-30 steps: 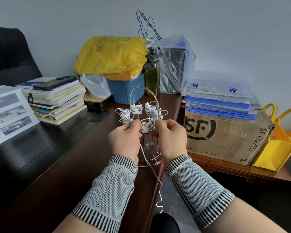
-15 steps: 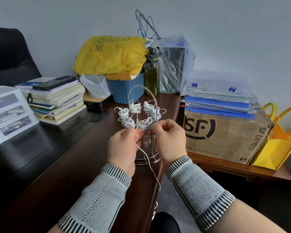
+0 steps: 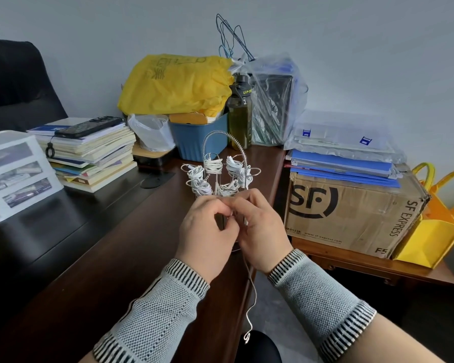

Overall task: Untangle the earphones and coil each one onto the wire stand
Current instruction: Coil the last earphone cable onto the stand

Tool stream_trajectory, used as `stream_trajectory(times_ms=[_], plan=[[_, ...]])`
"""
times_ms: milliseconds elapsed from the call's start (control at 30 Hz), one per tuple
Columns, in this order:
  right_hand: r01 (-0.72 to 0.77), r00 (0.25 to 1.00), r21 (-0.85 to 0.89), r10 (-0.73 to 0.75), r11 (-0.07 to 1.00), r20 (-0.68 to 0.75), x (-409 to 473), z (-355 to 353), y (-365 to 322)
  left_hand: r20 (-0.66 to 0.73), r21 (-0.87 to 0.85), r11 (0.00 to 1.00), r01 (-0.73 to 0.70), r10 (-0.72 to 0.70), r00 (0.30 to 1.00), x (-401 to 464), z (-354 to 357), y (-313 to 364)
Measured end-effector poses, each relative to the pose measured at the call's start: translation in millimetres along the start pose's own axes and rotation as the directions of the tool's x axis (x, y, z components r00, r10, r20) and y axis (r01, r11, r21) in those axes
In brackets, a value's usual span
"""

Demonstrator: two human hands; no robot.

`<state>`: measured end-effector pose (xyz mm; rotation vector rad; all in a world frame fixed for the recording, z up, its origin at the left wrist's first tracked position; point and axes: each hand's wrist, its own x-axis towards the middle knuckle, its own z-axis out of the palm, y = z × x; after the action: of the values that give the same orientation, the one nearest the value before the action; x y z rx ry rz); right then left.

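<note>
A silver wire stand (image 3: 222, 136) with an arched handle sits near the desk's right edge. Several of its arms carry coiled white earphones (image 3: 213, 165). My left hand (image 3: 207, 231) and my right hand (image 3: 262, 231) meet just in front of the stand, fingertips together, both pinching a loose white earphone cable (image 3: 253, 292). The cable's free end hangs down past the desk edge between my forearms. My hands hide the stand's lower part and base.
A book stack with a phone (image 3: 89, 153) lies left, a white printed box (image 3: 13, 174) at far left. Behind the stand are a blue bin (image 3: 199, 137), yellow bag (image 3: 178, 85) and bottle (image 3: 240, 116). An SF Express carton (image 3: 351, 213) stands right.
My hands have drawn together and lowered slightly in front of the stand. The hanging cable's tail sits higher and shorter than before.
</note>
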<state>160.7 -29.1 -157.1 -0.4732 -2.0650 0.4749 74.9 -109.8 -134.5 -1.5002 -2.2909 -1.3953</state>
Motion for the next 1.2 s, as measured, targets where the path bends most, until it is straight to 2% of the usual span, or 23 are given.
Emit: stream_trajectory(times_ms=[100, 200, 267, 333, 400, 467, 567, 633, 700, 767, 833, 900, 1033, 1200], plan=[[0.001, 0.998, -0.019, -0.002, 1.000, -0.057, 5, 2, 3, -0.023, 0.071, 0.997, -0.019, 0.021, 1.000, 2, -6, 1], [-0.017, 0.989, 0.013, 0.019, 1.000, -0.144, 6, 4, 5, 0.042, 0.123, 0.986, 0.116, -0.122, 0.992, 8, -15, 0], [-0.080, 0.981, 0.085, 0.094, 0.993, -0.170, 6, 5, 4, 0.099, 0.092, 0.973, 0.213, -0.222, 0.970, 11, -20, -5], [-0.201, 0.959, 0.230, 0.239, 0.952, -0.154, 6, 5, 2, 0.140, -0.143, 0.939, 0.312, -0.293, 0.946, 12, -22, -12], [-0.317, 0.917, 0.404, 0.386, 0.858, -0.102, 7, 3, -3, 0.184, -0.429, 0.822, 0.374, -0.326, 0.927, 12, -22, -15], [-0.357, 0.887, 0.515, 0.456, 0.779, -0.075, 9, 0, -7, 0.216, -0.613, 0.701, 0.365, -0.295, 0.931, 13, -22, -13], [-0.376, 0.860, 0.615, 0.508, 0.694, -0.047, 10, -2, -11, 0.204, -0.708, 0.630, 0.320, -0.251, 0.946, 16, -18, -3], [-0.388, 0.847, 0.630, 0.529, 0.673, -0.043, 10, -1, -9, 0.162, -0.716, 0.629, 0.304, -0.274, 0.948, 19, -13, 7], [-0.407, 0.835, 0.630, 0.549, 0.662, -0.038, 11, -1, -9, 0.092, -0.648, 0.704, 0.290, -0.306, 0.947, 23, -9, 12], [-0.450, 0.808, 0.622, 0.588, 0.641, -0.021, 14, -1, -10, 0.014, -0.498, 0.818, 0.289, -0.326, 0.945, 29, -6, 9], [-0.518, 0.760, 0.621, 0.650, 0.588, 0.018, 20, -2, -11, -0.043, -0.301, 0.915, 0.268, -0.294, 0.955, 31, -5, 5], [-0.571, 0.730, 0.570, 0.684, 0.591, 0.022, 26, -2, -12, -0.083, -0.136, 0.969, 0.208, -0.221, 0.972, 31, -7, 5], [-0.615, 0.721, 0.464, 0.693, 0.637, 0.003, 32, -3, -12, -0.095, 0.152, 0.979, 0.133, -0.120, 0.988, 30, -11, 10], [-0.664, 0.697, 0.402, 0.716, 0.631, 0.027, 40, -6, -11, -0.063, 0.338, 0.932, 0.134, -0.119, 0.991, 41, -10, 11]])
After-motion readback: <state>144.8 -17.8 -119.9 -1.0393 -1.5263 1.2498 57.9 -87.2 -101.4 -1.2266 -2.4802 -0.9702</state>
